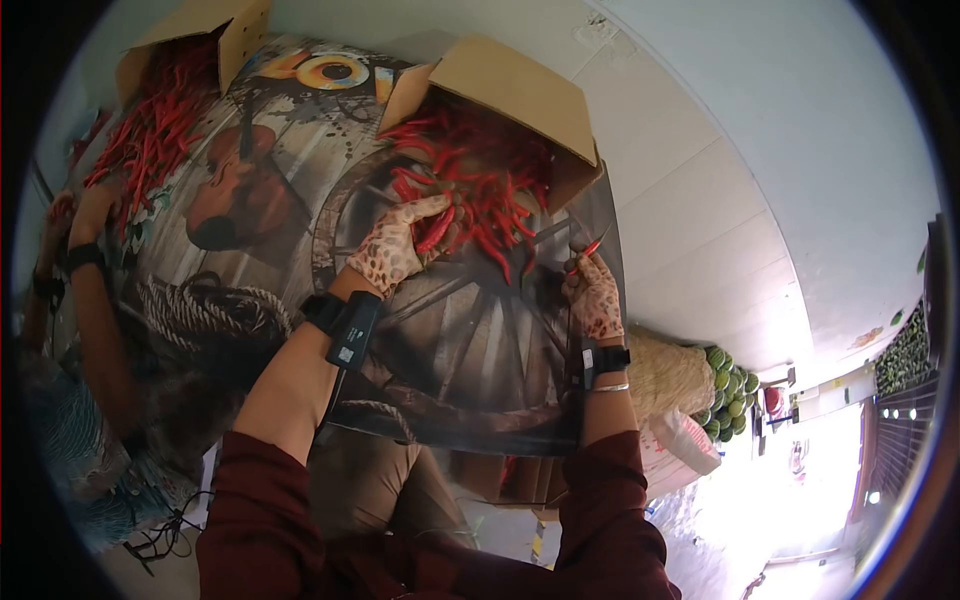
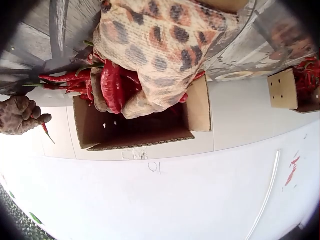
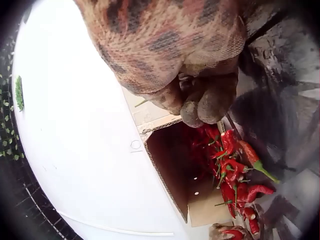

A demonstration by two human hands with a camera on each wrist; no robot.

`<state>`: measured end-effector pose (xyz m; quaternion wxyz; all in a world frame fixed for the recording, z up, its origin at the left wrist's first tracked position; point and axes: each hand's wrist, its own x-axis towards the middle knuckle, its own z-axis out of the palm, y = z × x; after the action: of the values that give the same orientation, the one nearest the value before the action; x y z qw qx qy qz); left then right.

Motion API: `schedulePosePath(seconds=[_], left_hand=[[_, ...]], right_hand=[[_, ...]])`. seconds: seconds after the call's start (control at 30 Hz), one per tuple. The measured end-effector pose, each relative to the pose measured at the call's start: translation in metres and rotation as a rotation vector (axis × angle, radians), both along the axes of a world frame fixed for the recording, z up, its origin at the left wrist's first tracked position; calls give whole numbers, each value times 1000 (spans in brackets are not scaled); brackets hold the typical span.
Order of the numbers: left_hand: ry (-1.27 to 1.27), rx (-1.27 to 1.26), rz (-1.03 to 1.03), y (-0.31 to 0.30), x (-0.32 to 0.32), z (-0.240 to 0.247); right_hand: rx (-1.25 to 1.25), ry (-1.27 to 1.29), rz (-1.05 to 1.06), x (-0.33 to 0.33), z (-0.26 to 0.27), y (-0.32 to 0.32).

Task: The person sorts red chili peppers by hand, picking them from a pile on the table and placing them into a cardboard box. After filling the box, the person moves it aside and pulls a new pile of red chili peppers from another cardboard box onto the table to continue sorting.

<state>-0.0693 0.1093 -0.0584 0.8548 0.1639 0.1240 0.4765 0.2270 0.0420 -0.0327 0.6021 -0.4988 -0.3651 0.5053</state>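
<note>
Both hands wear spotted fabric gloves with dark, soiled fingertips. My left hand (image 1: pixel 388 252) holds a red chili pepper (image 2: pixel 113 88) between thumb and fingers, at the near edge of a heap of red chili peppers (image 1: pixel 490 190). The heap spills from a cardboard box (image 1: pixel 520 88) lying on its side on the table. Out to the right, over the table's edge, my right hand (image 1: pixel 597 298) pinches a thin red chili pepper (image 1: pixel 599 242) whose tip points up and away. In the right wrist view the curled fingers (image 3: pixel 209 105) hide most of that pepper.
Another person's hands (image 1: pixel 92 215) are at a second chili heap (image 1: pixel 160 125) by another cardboard box (image 1: pixel 245 40) on the left. The tabletop (image 1: pixel 470 340) carries a printed wheel, violin and rope. A sack (image 1: pixel 660 380) and round green fruits (image 1: pixel 730 395) stand beyond the right edge.
</note>
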Motion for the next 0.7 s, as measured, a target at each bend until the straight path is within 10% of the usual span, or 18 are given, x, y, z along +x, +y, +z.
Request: schedulePosePath(seconds=[0.43,0.7], left_hand=[[98,68,-1,2,1,-2],[77,-17,38,-5,1,8]], right_hand=[[80,-85,-101,-10,1,-7],[-175,-668,-45,-40,16,0]])
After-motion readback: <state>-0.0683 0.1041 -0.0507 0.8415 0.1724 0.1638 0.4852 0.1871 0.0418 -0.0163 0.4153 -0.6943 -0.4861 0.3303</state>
